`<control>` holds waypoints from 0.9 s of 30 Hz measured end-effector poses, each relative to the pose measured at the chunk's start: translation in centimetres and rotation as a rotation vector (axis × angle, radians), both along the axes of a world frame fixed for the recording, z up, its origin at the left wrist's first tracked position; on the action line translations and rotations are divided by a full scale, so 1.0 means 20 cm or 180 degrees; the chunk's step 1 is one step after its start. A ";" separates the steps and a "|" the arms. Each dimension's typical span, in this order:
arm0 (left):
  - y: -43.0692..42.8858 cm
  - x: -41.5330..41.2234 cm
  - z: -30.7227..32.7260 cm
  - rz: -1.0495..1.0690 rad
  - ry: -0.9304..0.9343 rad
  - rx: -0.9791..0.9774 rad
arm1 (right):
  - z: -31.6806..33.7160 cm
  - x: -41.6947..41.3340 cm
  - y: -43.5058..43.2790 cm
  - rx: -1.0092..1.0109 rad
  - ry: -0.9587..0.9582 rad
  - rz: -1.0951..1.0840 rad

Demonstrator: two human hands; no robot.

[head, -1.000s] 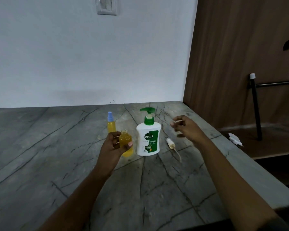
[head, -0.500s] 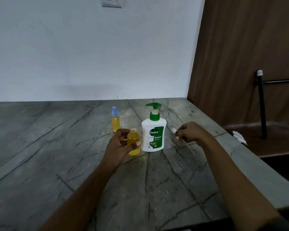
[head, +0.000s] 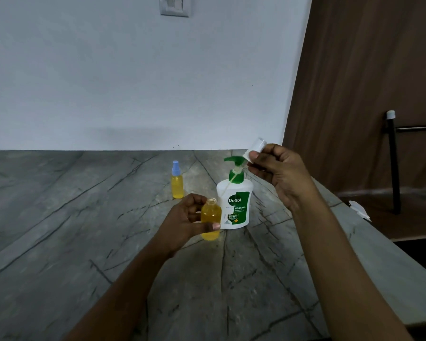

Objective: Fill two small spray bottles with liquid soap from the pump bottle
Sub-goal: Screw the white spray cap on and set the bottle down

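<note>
Half a second ago the right hand (head: 280, 173) was low by the surface. Now it is up beside the green pump nozzle, pinching the white spray head (head: 256, 147) between thumb and fingers. The spray head is tilted, its top toward the upper right. Its thin dip tube (head: 229, 185) slants down to the left across the pump bottle (head: 235, 207), and its lower end is near the mouth of the open spray bottle (head: 210, 217) (whether it touches is unclear). That bottle is held upright just above the surface, long axis vertical, bare neck pointing up, with yellow liquid up to the shoulder. The left hand (head: 182, 225) grips it, thumb across the front and fingers curled behind. The pump bottle stands upright just behind it, nozzle pointing left. Farther back and to the left stands the capped spray bottle (head: 177, 183), blue-topped, upright and also yellow.

The surface (head: 84, 217) is grey stone with dark veins. It meets a pale wall (head: 133, 82) with a switch plate (head: 174, 6) at the top. To the right is a brown wooden panel (head: 367, 82) with a black pole (head: 394, 168) in front of it.
</note>
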State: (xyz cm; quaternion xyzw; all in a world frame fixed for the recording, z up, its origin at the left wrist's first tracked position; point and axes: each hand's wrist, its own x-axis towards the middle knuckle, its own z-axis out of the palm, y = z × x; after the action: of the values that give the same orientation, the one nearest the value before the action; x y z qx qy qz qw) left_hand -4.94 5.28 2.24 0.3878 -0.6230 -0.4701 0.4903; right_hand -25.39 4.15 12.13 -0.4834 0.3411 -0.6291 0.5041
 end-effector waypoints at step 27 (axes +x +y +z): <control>-0.04 0.01 -0.07 -0.0291 -0.0383 0.0411 | -0.12 0.11 -0.03 -0.0281 0.2246 0.0540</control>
State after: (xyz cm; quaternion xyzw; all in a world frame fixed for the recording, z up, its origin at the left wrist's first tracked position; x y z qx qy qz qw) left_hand -4.72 4.57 0.84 0.4173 -0.6368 -0.5071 0.4041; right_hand -23.18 3.65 9.65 -0.7186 0.4253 -0.3937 0.3845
